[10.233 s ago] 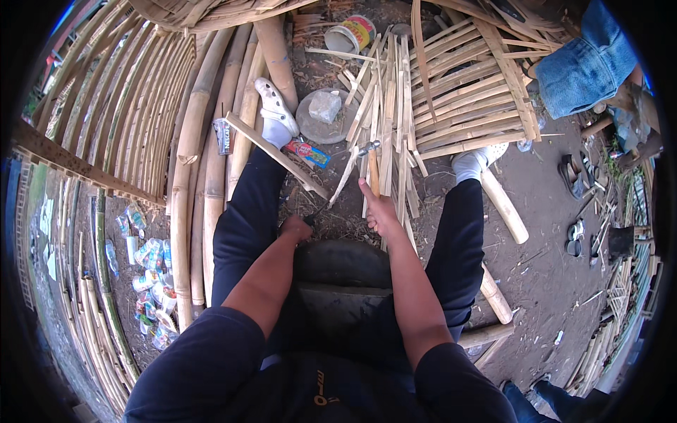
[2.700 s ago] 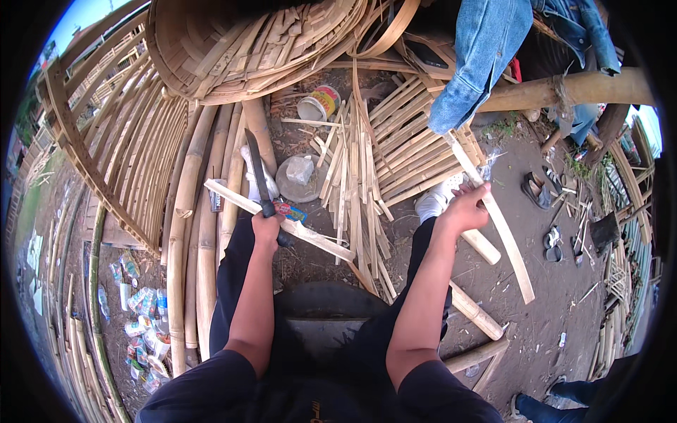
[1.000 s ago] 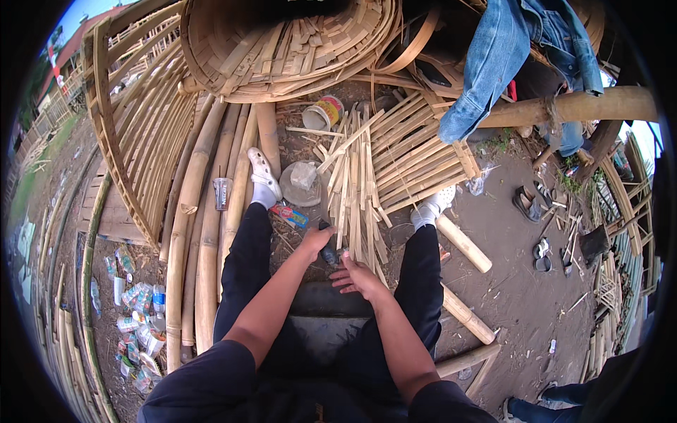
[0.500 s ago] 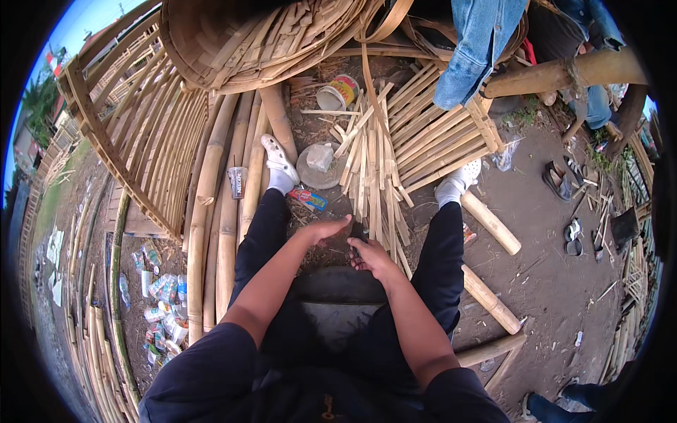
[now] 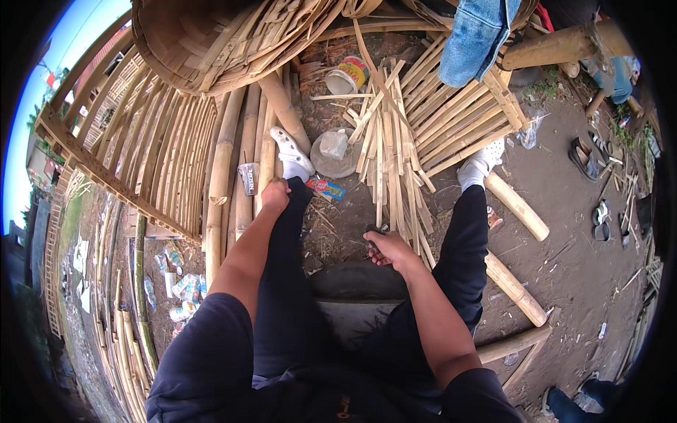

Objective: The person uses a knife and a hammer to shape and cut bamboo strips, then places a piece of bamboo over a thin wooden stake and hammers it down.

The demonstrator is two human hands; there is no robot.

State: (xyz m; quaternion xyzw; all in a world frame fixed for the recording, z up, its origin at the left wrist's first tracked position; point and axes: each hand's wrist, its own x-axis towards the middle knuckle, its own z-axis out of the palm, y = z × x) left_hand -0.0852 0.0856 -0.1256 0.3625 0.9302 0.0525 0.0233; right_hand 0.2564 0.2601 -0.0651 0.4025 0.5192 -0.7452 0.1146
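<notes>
The right hand [image 5: 386, 248] is closed in a fist around a small dark handle, most likely a knife, though the blade is hidden and I cannot tell its shape; it sits low between the knees, just beside the near ends of a loose pile of split bamboo strips [image 5: 390, 155] fanned out on the ground ahead. The left hand [image 5: 275, 195] is curled shut near the left knee, close to the thick bamboo poles [image 5: 226, 183]; whether it grips anything cannot be told from here. The strips look light, dry and stiff along their length but springy across it, with thin edges that could splinter or cut, so a single strip is best taken near its near end or middle, fingers on the flat faces and away from the edges. The knife wants a full firm grip on the handle, as it has now. The round poles would be heavier and apt to roll. The ground [image 5: 564, 233] is bare packed dirt strewn with chips and slivers, uneven and dusty, with short cut bamboo logs [image 5: 516, 206] lying to the right. Room is tight: a big woven basket [image 5: 211, 49] rises in front, a curved bamboo frame [image 5: 120, 162] on the left, a can [image 5: 347, 75] and a round lid [image 5: 334, 152] between the feet in white shoes [image 5: 292, 154], and blue denim cloth [image 5: 478, 35] hanging over a log above.
</notes>
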